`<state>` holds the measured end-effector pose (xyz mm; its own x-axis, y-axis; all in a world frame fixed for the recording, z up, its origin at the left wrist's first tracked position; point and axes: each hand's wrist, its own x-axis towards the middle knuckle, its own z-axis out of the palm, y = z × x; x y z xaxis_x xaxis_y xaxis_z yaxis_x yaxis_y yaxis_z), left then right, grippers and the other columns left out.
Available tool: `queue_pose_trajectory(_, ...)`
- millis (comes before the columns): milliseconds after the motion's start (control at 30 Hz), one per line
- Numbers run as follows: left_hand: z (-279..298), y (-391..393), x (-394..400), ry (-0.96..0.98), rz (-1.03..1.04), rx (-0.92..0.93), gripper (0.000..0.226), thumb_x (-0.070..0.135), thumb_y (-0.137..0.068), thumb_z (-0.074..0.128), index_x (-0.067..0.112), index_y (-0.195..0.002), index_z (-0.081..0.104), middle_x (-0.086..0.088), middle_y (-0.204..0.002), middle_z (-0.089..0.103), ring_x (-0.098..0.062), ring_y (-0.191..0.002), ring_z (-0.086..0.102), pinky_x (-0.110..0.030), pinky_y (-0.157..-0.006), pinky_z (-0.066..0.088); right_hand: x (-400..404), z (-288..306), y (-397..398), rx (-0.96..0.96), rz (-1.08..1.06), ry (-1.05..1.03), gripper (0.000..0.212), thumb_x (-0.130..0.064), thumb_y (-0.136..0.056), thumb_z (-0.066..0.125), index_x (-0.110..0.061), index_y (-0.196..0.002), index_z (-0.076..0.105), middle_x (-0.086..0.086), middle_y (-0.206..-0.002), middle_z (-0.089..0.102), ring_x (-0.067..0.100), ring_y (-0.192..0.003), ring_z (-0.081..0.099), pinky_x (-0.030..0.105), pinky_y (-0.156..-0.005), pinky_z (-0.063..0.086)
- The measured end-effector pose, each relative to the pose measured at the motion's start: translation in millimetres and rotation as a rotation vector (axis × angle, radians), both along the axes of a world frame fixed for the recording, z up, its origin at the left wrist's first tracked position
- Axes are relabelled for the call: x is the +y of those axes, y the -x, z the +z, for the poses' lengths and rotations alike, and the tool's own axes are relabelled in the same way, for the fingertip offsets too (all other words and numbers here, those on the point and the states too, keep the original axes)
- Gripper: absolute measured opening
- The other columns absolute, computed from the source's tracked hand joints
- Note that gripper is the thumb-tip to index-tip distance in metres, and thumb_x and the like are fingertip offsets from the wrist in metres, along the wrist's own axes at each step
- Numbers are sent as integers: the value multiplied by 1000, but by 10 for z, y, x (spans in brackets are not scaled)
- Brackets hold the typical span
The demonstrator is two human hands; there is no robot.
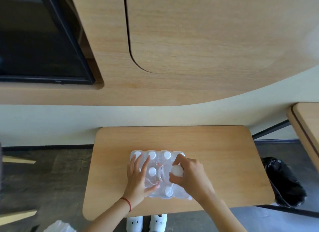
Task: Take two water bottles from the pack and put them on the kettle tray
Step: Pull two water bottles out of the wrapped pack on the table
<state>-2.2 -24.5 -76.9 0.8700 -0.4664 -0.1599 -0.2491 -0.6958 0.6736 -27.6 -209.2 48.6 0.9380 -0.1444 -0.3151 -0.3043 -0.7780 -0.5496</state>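
Observation:
A shrink-wrapped pack of clear water bottles point(155, 162) with white caps sits on a small wooden table point(215, 154). My left hand point(138, 178) lies flat on the pack's left side, fingers spread, pressing on the plastic. My right hand point(188, 174) is closed around the neck of one water bottle point(177, 170), its white cap raised above the other caps, at the pack's right side. No kettle tray is in view.
A wall-mounted dark screen point(39, 41) and wooden panelling fill the wall behind. A black-lined bin point(284, 181) stands right of the table. Another wooden surface point(307, 126) shows at the far right. A white plastic bag point(58, 227) lies at the lower left.

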Motion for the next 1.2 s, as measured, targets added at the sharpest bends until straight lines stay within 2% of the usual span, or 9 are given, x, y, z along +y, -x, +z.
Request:
queue_pose_trajectory(133, 474, -86, -76, 362, -73, 270, 105, 66, -54, 76, 50, -140, 17, 33, -151, 12, 4, -145, 2, -34, -116, 16, 75, 511, -131, -41, 87, -39, 24, -26, -64, 72, -22, -82, 57, -3, -64, 55, 14, -57, 45, 19, -46, 34)
queue_pose_trajectory(267, 717, -126, -147, 511, 53, 350, 80, 42, -50, 89, 44, -120, 49, 17, -119, 62, -1, -118, 54, -35, -104, 46, 260, 770, -237, -108, 180, -64, 23, -33, -64, 71, -27, -81, 57, -4, -60, 53, 12, -57, 43, 21, -49, 36)
queue_pose_trajectory(367, 775, -151, -56, 581, 148, 314, 62, 38, -51, 86, 42, -106, 58, 14, -101, 69, -8, -102, 64, -30, -93, 53, 340, 757, -329, -198, 158, -192, 22, -32, -63, 74, -30, -79, 59, -14, -51, 50, 5, -50, 48, 9, -49, 34)
queue_pose_trajectory(433, 752, -172, 66, 608, 206, 341, 56, 32, -53, 86, 27, -103, 63, -1, -98, 73, -18, -95, 69, -40, -88, 57, 328, 574, -403, -193, 143, -368, 31, -29, -68, 79, -26, -94, 63, -13, -60, 57, 4, -51, 52, 8, -55, 41)
queue_pose_trajectory(600, 654, -170, 424, 654, 410, 434, 55, 29, -45, 85, 27, -97, 66, 4, -93, 77, -11, -89, 71, -17, -70, 56, 227, -562, -298, 86, -116, -368, 34, -11, -81, 71, -11, -114, 60, 6, -103, 69, 18, -91, 64, 11, -80, 52)
queue_pose_trajectory(667, 626, -189, 511, 653, 423, 465, 57, 27, -47, 85, 25, -100, 66, 3, -96, 77, -13, -92, 71, -17, -70, 57, 280, -1021, -179, 237, -37, -255, 45, -9, -81, 67, -12, -125, 55, 6, -126, 61, 20, -115, 56, 24, -100, 45)
queue_pose_trajectory(733, 596, -208, 539, 642, 430, 477, 62, 27, -47, 85, 18, -105, 65, 1, -97, 77, -14, -94, 71, -19, -72, 57, 374, -1310, -133, 256, 40, -210, 54, -7, -81, 65, -14, -132, 48, 3, -137, 52, 18, -126, 47, 20, -102, 34)
queue_pose_trajectory(1000, 571, -306, 466, 606, 408, 465, 51, 20, -54, 84, 30, -100, 63, 16, -94, 75, -4, -91, 70, -13, -71, 56, 547, -1676, -198, 122, 2, -153, 51, 1, -75, 71, -18, -122, 61, 10, -131, 51, 23, -118, 53, 19, -92, 41)
queue_pose_trajectory(1200, 614, -334, 490, 630, 413, 429, 47, 9, -59, 82, 29, -97, 64, 17, -90, 75, -1, -85, 70, -9, -67, 53, 521, -1696, -148, -3, -71, -178, 46, -5, -67, 80, 0, -111, 67, 19, -120, 62, 30, -111, 59, 19, -91, 39)
